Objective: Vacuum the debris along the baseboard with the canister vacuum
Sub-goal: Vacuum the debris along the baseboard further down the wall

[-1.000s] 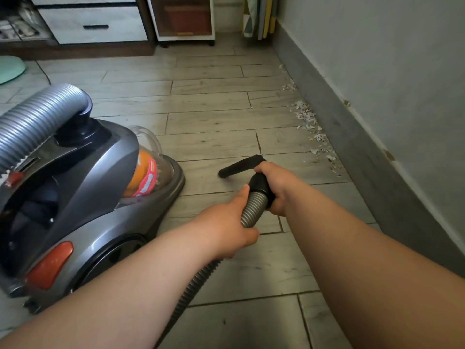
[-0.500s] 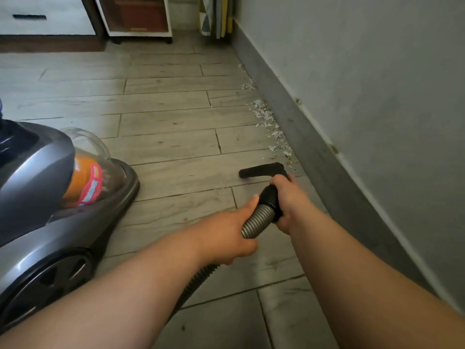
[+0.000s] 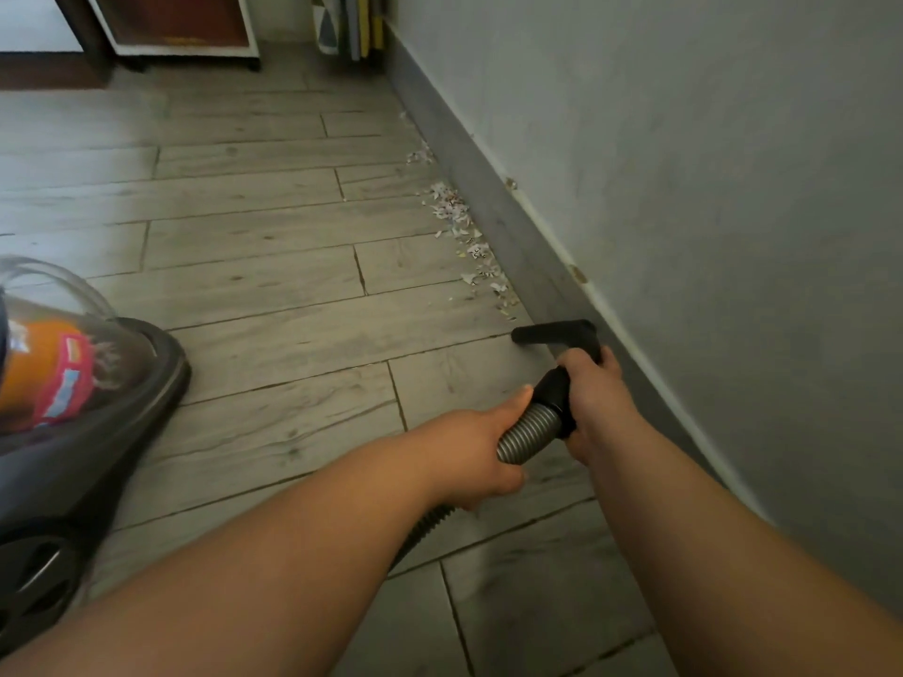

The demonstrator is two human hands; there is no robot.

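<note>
Two bare hands hold a vacuum hose low over a grey plank floor (image 3: 244,285), seen from the head camera. The left hand (image 3: 469,452) wraps its fingers around the ribbed grey hose (image 3: 530,432). The right hand (image 3: 593,398) grips the black collar (image 3: 554,388) just ahead. The black nozzle (image 3: 557,332) sits at the foot of the grey baseboard (image 3: 488,207), just short of a trail of pale debris (image 3: 464,232) lying along it. The canister vacuum (image 3: 88,408), grey with an orange core under a clear dome, rests at the left edge.

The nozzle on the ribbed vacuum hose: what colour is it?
The T-shaped plastic nozzle is plain black, seen in the head view.
</note>
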